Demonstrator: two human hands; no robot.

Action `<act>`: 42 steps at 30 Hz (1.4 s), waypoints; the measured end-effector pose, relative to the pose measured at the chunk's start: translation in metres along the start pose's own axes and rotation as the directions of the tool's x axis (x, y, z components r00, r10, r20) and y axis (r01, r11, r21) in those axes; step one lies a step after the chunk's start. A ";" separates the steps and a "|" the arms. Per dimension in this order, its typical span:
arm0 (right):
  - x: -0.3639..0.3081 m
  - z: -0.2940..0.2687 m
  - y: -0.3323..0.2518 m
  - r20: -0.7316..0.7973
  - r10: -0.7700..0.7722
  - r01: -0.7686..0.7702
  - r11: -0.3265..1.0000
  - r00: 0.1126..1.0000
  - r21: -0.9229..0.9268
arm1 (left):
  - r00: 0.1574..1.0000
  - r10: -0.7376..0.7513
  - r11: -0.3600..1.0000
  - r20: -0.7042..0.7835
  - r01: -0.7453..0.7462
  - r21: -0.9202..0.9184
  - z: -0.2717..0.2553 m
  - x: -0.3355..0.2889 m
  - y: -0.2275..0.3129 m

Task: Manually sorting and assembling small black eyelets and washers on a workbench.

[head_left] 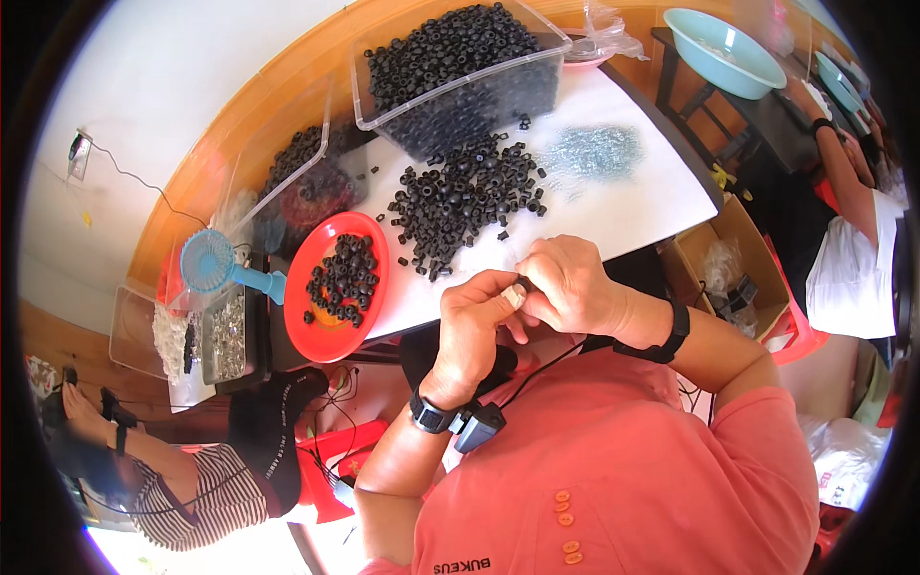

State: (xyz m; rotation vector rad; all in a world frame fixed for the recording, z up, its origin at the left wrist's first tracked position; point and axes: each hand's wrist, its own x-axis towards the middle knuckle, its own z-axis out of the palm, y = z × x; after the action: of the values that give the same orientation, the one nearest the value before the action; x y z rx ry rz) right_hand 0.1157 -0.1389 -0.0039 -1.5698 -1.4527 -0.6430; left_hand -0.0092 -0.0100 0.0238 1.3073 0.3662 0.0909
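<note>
My two hands meet above the near edge of the white tabletop. My left hand pinches a small black part between thumb and fingers; a whitish covering wraps the thumb tip. My right hand is closed against the same spot, its thumb and forefinger pressed on the part. My fingers hide most of it. Just beyond my hands spreads a loose pile of small black plastic pieces. To its right lies a patch of thin, shiny, pale metallic pieces.
A clear bin heaped with black pieces stands behind the pile. At left are a red plate holding assembled-looking black pieces and a blue fan. An open cardboard box sits at right. Other people work on both sides.
</note>
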 end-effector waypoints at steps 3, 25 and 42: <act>0.004 -0.003 -0.004 0.090 -0.021 0.015 0.998 0.996 0.063 | 1.000 0.024 0.999 0.017 -0.023 -0.032 0.001 -0.004 0.002; 0.035 -0.025 0.046 0.222 0.262 -0.123 0.860 0.939 -0.495 | 0.615 0.695 0.563 -0.372 -0.145 0.813 -0.123 -0.012 0.048; 0.013 0.003 0.036 0.171 0.623 -0.637 0.682 0.763 0.359 | 0.870 0.486 0.851 -0.082 -0.450 0.272 0.010 0.062 -0.016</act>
State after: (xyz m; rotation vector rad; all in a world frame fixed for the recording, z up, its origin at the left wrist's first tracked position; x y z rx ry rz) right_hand 0.1517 -0.1270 -0.0035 -1.6076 -0.8752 0.0988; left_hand 0.0498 -0.0064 -0.0030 1.6215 0.1765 0.5768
